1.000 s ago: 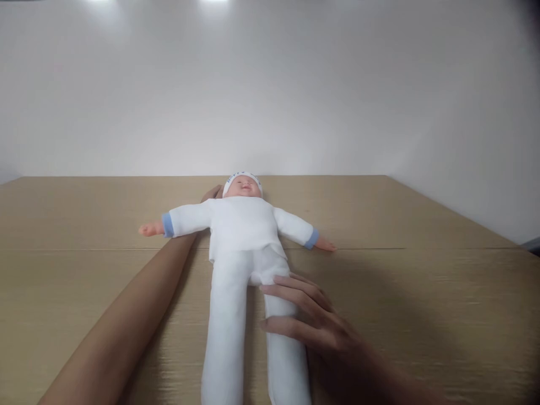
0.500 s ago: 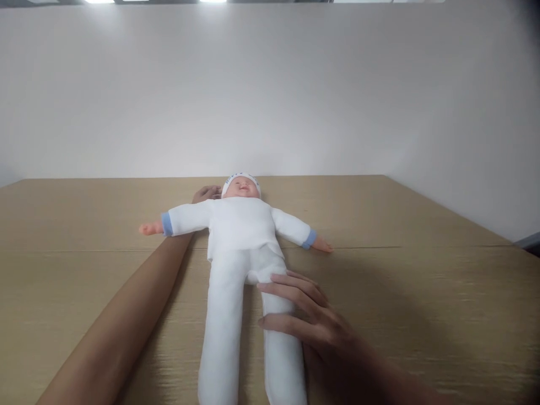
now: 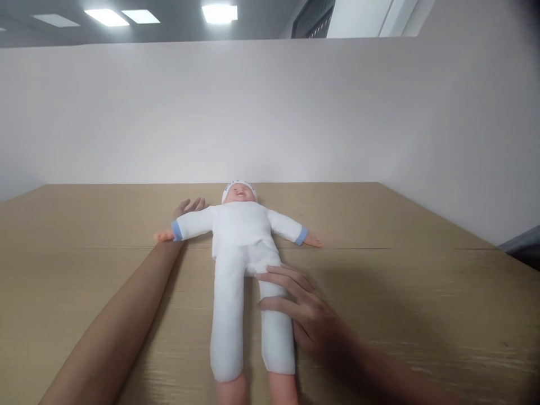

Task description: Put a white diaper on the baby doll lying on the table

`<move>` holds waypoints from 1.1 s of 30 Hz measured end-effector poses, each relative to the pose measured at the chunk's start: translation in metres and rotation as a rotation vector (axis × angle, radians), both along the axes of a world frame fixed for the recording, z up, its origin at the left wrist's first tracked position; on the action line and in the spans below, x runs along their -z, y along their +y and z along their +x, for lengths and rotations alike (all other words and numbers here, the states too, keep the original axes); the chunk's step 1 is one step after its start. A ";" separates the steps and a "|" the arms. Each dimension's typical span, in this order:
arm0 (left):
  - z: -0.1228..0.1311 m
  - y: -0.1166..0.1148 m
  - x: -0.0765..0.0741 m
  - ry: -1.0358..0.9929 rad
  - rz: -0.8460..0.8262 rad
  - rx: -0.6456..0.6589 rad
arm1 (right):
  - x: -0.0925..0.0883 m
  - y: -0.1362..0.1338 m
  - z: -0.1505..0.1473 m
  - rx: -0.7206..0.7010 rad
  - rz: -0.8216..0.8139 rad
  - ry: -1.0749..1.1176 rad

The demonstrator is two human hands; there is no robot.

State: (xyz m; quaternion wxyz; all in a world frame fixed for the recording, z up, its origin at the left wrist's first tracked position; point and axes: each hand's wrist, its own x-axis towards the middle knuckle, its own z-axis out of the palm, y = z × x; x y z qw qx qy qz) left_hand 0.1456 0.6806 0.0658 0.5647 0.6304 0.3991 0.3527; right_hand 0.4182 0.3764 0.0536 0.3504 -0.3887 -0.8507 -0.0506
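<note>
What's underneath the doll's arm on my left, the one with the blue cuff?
Your left forearm runs under the sleeve of the doll, on the wooden table. Your left hand shows partly beyond it. The sleeve covers the wrist and palm.

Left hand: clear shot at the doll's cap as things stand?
Probably yes. The left hand sits just beyond the baby doll's sleeve, close beside the white cap, with only bare table between them.

One soft baby doll in a white suit [image 3: 242, 236] lies on one tan wood-grain tabletop [image 3: 422, 292]. It wears one white cap [image 3: 238, 185] and two blue cuffs [image 3: 176, 230]. Two bare grips show: the left grip [image 3: 188, 207] and the right grip [image 3: 301, 315].
</note>
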 end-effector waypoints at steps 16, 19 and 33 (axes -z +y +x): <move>-0.088 -0.027 -0.042 0.335 -0.151 0.329 | 0.002 0.000 0.003 -0.029 -0.023 -0.010; -0.089 -0.022 -0.042 0.385 -0.087 0.268 | 0.002 -0.001 0.005 -0.041 -0.002 -0.028; -0.088 -0.024 -0.042 0.491 -0.067 0.264 | 0.004 -0.001 0.006 -0.036 -0.015 -0.015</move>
